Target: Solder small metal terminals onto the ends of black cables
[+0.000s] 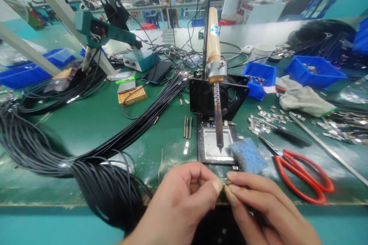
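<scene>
My left hand (186,195) and my right hand (258,199) meet at the front edge of the bench, both closed in a pinch. Between their fingertips is a small metal connector (225,180), mostly covered by the fingers. Just beyond, a soldering iron (217,95) with a wooden handle is clamped upright, tip down over a metal tray (204,149). A blue sponge (248,155) lies close to my right fingers. Red-handled scissors (304,172) rest farther right.
A thick bundle of black cables (94,172) crosses the left side and hangs over the edge. Loose metal connectors (261,118) are scattered at right, near blue bins (314,71) and a white glove (304,101). A black fan (198,97) stands behind the iron.
</scene>
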Motion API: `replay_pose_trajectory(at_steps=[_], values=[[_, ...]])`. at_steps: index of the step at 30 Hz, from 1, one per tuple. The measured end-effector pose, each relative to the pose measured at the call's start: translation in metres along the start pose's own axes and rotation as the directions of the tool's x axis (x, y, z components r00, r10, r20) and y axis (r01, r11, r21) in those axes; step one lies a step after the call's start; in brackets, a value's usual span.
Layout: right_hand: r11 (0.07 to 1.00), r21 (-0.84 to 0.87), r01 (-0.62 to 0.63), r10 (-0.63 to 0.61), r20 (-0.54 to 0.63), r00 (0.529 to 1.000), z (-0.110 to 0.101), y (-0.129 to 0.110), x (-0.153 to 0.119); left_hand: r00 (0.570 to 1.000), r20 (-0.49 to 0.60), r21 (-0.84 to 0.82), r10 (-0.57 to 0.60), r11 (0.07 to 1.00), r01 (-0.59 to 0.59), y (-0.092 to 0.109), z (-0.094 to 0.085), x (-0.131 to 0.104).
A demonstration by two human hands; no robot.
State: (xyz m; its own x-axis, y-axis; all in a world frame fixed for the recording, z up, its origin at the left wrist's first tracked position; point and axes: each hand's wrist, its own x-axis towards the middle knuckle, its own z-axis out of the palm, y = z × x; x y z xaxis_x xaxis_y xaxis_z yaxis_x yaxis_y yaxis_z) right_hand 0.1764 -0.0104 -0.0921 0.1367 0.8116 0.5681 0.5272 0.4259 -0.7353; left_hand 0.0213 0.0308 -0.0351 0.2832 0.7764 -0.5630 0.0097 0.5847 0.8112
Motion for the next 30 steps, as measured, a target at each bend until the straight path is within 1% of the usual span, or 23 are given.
replay_pose_trajectory(at_steps=[10,13,16,18,19,22,26,28,30], values=[[1.000,-0.005,0.019,-0.019,0.015,1.000,0.000,0.001,0.001,1.000,0.005,0.008,0.016,1.000,-0.016,0.001,-0.002,0.001],[1.000,0.016,0.023,-0.023,0.003,1.000,0.000,0.003,0.002,1.000,0.006,0.017,0.021,1.000,-0.022,0.000,-0.001,0.002],[0.997,0.018,0.079,-0.079,0.030,0.996,-0.002,0.007,0.004,1.000,0.002,0.011,0.012,1.000,-0.012,0.001,0.000,0.004],[0.992,0.004,0.126,-0.126,0.074,0.989,-0.004,0.010,0.005,1.000,0.000,0.002,0.009,1.000,-0.009,0.002,0.000,0.004],[0.992,-0.001,0.130,-0.129,0.080,0.988,-0.004,0.011,0.005,1.000,0.000,-0.004,0.009,1.000,-0.009,0.002,0.000,0.004],[0.995,0.010,0.099,-0.099,0.072,0.992,-0.005,0.012,0.004,1.000,0.015,-0.017,0.016,1.000,-0.016,0.001,-0.002,0.003],[0.995,0.083,0.051,-0.058,0.075,0.995,-0.003,0.014,-0.001,0.999,0.025,-0.019,0.027,0.999,-0.027,0.000,-0.003,0.003],[0.995,0.096,0.023,-0.028,0.053,0.998,-0.001,0.013,-0.002,0.999,0.027,-0.021,0.028,0.999,-0.027,0.000,-0.003,0.004],[0.995,0.094,0.022,-0.026,0.045,0.999,0.001,0.012,-0.002,0.999,0.021,-0.023,0.025,0.999,-0.025,0.001,-0.002,0.006]])
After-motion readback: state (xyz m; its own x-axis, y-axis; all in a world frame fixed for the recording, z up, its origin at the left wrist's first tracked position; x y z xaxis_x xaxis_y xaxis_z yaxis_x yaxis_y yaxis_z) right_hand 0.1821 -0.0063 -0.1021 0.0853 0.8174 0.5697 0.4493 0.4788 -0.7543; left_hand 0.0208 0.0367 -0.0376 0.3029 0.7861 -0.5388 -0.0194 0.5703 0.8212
